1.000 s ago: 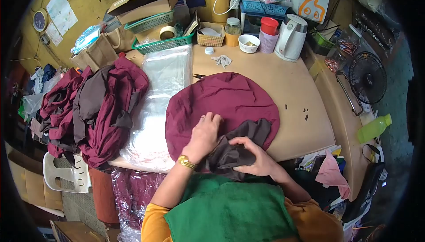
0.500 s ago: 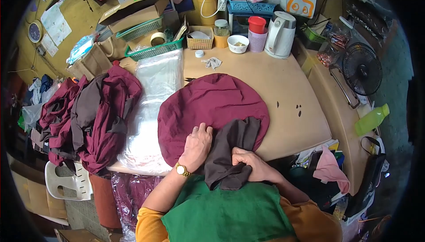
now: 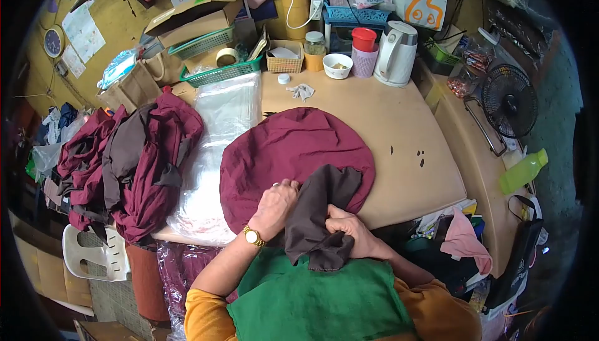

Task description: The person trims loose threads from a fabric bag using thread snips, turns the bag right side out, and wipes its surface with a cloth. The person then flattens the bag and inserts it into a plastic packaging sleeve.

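A round, puffed maroon cloth piece point(image 3: 299, 138) with creases lies on the table. Over its near right part is a crumpled dark brown cloth point(image 3: 321, 216), which hangs toward my green-covered front. My left hand point(image 3: 276, 209), with a gold watch at the wrist, rests on the maroon cloth beside the brown cloth's left edge. Its fingers are curled in against the maroon cloth, and the fingertips are partly hidden. On the brown cloth's right side my right hand point(image 3: 350, 230) is closed, with a fold gathered between thumb and fingers.
Clear plastic bags point(image 3: 218, 147) lie left of the round piece, beside heaped maroon and brown garments point(image 3: 146, 160). At the back stand a green basket point(image 3: 221, 74), a jar point(image 3: 314, 51), a white bowl point(image 3: 337, 65) and a kettle point(image 3: 396, 54). A fan point(image 3: 510, 101) is at right.
The fingers of my left hand have curled in more against the maroon cloth. The brown cloth has shifted slightly to the left, and my right hand keeps its grip. The view has tilted a little.
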Demonstrator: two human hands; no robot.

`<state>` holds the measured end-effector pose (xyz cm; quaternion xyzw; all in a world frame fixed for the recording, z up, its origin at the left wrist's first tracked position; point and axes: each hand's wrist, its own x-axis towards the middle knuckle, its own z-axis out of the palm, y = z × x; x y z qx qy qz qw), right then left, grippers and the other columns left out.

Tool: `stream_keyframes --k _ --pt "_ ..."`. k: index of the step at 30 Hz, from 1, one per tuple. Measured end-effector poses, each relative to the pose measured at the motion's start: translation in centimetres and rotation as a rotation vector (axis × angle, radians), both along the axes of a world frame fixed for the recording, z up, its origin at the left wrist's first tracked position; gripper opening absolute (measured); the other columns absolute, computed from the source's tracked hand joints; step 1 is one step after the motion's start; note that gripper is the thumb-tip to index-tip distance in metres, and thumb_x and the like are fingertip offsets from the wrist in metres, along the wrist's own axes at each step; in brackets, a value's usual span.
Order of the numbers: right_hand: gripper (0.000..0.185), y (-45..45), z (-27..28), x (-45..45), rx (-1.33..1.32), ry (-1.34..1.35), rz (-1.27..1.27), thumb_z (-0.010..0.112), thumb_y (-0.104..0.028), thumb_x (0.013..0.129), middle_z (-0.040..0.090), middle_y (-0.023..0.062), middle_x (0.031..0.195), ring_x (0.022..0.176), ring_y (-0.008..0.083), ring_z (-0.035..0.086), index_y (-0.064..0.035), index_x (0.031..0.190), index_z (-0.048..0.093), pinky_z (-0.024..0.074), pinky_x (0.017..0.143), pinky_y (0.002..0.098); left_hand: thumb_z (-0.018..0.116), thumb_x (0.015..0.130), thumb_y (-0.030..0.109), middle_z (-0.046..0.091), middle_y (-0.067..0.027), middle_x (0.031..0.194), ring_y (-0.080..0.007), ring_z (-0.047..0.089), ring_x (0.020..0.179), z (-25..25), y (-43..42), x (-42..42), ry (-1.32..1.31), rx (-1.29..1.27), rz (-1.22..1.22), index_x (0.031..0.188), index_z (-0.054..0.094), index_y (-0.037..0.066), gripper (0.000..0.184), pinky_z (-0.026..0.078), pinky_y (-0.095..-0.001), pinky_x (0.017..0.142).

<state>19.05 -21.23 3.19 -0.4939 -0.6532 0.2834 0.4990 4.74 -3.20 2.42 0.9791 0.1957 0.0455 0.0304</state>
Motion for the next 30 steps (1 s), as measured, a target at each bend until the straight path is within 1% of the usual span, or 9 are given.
stream_keyframes --k 6,9,11,14,22,24,25,26,30 --pt "0.034 0.4 -1.4 0.1 0.044 0.005 0.008 0.072 -0.020 0.075 0.039 0.0106 0.082 0.074 0.0261 0.046 -0.0029 0.072 0.042 0.0347 0.063 0.0329 0.058 0.082 0.003 0.055 -0.0139 0.085 -0.0315 0.061 0.078 3.5 2.0 -0.4 -0.357 0.095 0.115 0.092 0.059 0.003 0.010 0.052 -0.0425 0.067" --pt "0.030 3.1 0.1 -0.4 0.330 -0.075 -0.089 0.074 -0.027 0.075 0.054 0.0195 0.100 0.095 0.0341 0.057 -0.0037 0.085 0.058 0.0459 0.078 0.0362 0.059 0.079 0.008 0.053 -0.0110 0.088 -0.0284 0.059 0.079 9.0 -0.6 0.2 -0.470 0.177 0.021 0.095 0.059 0.007 0.017 0.050 -0.0393 0.070" --pt "0.034 5.0 0.4 0.3 0.509 -0.400 -0.190 0.070 -0.031 0.079 0.054 0.0240 0.123 0.116 0.0396 0.055 -0.0059 0.102 0.063 0.0453 0.097 0.0428 0.058 0.077 0.012 0.052 -0.0080 0.088 -0.0240 0.055 0.082 9.9 -1.8 0.8 -0.486 0.301 -0.140 0.100 0.060 0.008 0.023 0.046 -0.0345 0.072" --pt "0.036 11.4 -10.4 2.4 0.471 -0.807 -0.307 0.060 -0.024 0.085 0.057 0.0163 0.123 0.116 0.0323 0.055 -0.0070 0.116 0.062 0.0422 0.101 0.0434 0.056 0.079 0.015 0.051 -0.0065 0.089 -0.0211 0.053 0.079 12.9 -3.6 0.5 -0.524 0.310 -0.280 0.105 0.060 0.008 0.027 0.044 -0.0338 0.070" --pt "0.043 14.8 5.4 6.4 -0.107 -0.043 0.039 0.060 -0.018 0.084 0.061 0.0177 0.117 0.110 0.0314 0.060 -0.0046 0.124 0.056 0.0425 0.101 0.0405 0.062 0.074 0.003 0.054 -0.0088 0.083 -0.0276 0.058 0.071 11.2 -1.3 -0.4 -0.761 0.138 -0.117 0.098 0.062 0.010 0.025 0.049 -0.0390 0.060" --pt "0.045 14.3 6.1 4.7 -0.012 0.032 0.020 0.060 -0.016 0.084 0.063 0.0180 0.115 0.108 0.0311 0.061 -0.0040 0.126 0.055 0.0426 0.101 0.0398 0.062 0.074 0.002 0.055 -0.0090 0.082 -0.0278 0.060 0.069 11.1 0.0 -0.7 -0.827 0.181 0.013 0.096 0.061 0.009 0.023 0.050 -0.0393 0.059" --pt "0.046 14.2 4.2 3.6 0.332 -0.258 -0.377 0.060 -0.009 0.084 0.062 0.0191 0.120 0.112 0.0307 0.060 -0.0004 0.129 0.053 0.0415 0.102 0.0408 0.062 0.074 0.002 0.055 -0.0090 0.082 -0.0276 0.060 0.070 11.0 -0.2 -0.8 -0.790 0.164 -0.003 0.097 0.061 0.009 0.023 0.050 -0.0393 0.059" --pt "0.052 14.2 2.8 3.0 0.507 -0.048 -0.209 0.062 -0.019 0.086 0.056 0.0162 0.129 0.124 0.0293 0.051 -0.0006 0.133 0.050 0.0364 0.108 0.0391 0.061 0.074 0.002 0.055 -0.0090 0.083 -0.0275 0.061 0.071 10.9 -0.4 -0.9 -0.753 0.146 -0.018 0.097 0.060 0.009 0.024 0.050 -0.0393 0.059" --pt "0.053 14.6 -0.4 2.6 0.290 -0.248 -0.254 0.062 -0.021 0.086 0.055 0.0167 0.131 0.125 0.0299 0.050 -0.0011 0.134 0.050 0.0357 0.109 0.0396 0.058 0.077 0.005 0.052 -0.0088 0.085 -0.0254 0.061 0.074 9.7 -4.7 0.3 -0.457 0.021 -0.451 0.096 0.053 0.006 0.020 0.052 -0.0371 0.065"
